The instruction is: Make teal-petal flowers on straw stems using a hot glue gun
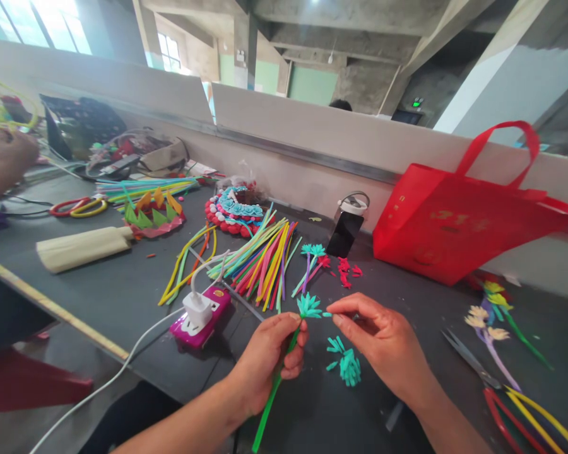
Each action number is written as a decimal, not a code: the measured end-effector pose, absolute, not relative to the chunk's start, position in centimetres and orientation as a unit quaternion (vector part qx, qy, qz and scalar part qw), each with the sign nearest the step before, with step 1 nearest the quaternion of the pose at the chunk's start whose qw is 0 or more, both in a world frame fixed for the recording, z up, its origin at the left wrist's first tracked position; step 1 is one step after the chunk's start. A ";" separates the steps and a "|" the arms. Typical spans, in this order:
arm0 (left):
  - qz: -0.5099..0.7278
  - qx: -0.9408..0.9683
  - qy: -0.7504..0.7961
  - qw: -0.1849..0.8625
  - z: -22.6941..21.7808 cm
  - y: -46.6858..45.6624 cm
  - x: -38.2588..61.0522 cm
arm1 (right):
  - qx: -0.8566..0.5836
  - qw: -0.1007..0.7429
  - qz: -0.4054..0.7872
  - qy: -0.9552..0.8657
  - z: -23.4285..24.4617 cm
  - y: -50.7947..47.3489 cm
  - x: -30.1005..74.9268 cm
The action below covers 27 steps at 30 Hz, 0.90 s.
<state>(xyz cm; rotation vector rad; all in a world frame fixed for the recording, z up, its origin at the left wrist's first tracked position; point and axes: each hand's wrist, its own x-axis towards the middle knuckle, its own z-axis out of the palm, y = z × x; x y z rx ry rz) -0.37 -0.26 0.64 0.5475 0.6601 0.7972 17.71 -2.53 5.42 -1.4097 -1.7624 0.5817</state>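
My left hand [271, 357] is closed round a green stick [271, 400] that carries a teal paper flower [308, 306] at its top. My right hand [377, 338] pinches a small teal petal [327, 314] right beside that flower. Loose teal petals [345, 363] lie on the dark table [123, 290] below and between my hands. Finished flowers on sticks [312, 260] lie just beyond, next to red paper scraps [348, 270].
A bundle of coloured sticks [263, 255] and a pink power strip [199, 318] with a white charger lie left of my hands. Scissors [471, 362] and more flowers [490, 318] lie to the right. A red bag [459, 224], a phone [344, 233] and another person's hand [10, 154] are farther off.
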 end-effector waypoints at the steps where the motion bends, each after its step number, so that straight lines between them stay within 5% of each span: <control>1: 0.379 0.259 0.314 0.831 0.6 -0.3 -0.4 | -0.552 0.399 0.222 -0.698 5.3 -2.5 17.6; 15: 0.372 0.254 0.311 0.837 0.7 -0.8 0.0 | -0.488 0.372 0.047 -0.789 3.4 -2.7 16.0; 27: 0.375 0.271 0.325 0.825 0.6 -0.8 0.1 | -0.533 0.360 0.048 -0.765 3.0 -2.6 16.1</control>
